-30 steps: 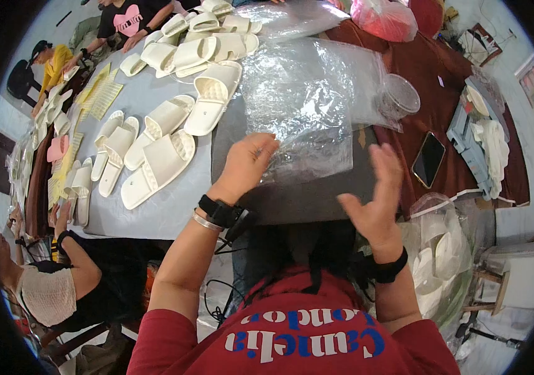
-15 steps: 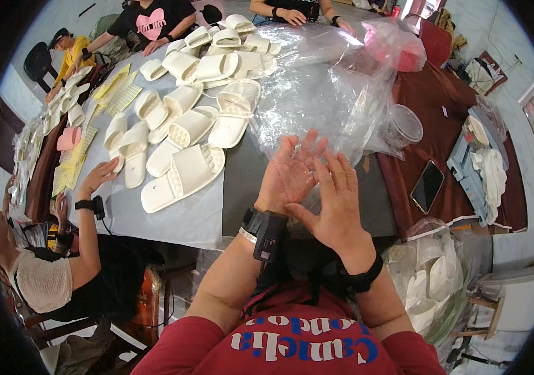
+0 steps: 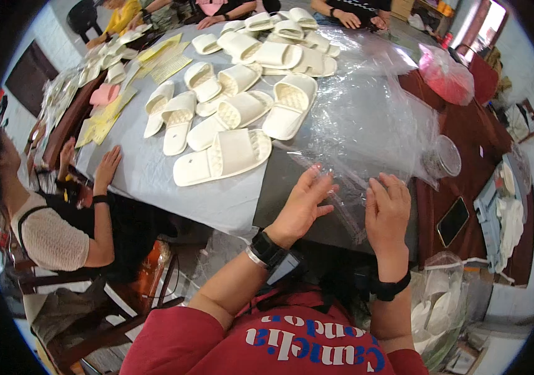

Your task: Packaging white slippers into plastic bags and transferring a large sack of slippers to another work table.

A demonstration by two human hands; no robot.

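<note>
Worktop (image 3: 229,200) with slippers and plastic

Cream slippers (image 3: 223,156) lie across its far left; clear plastic bags (image 3: 367,125) spread right; yellow sheets (image 3: 160,59) lie far left.

Clear plastic bag (image 3: 367,134), crinkled, glossy, lying flat on the grey table, near edge under both hands, beside cream slippers
</note>
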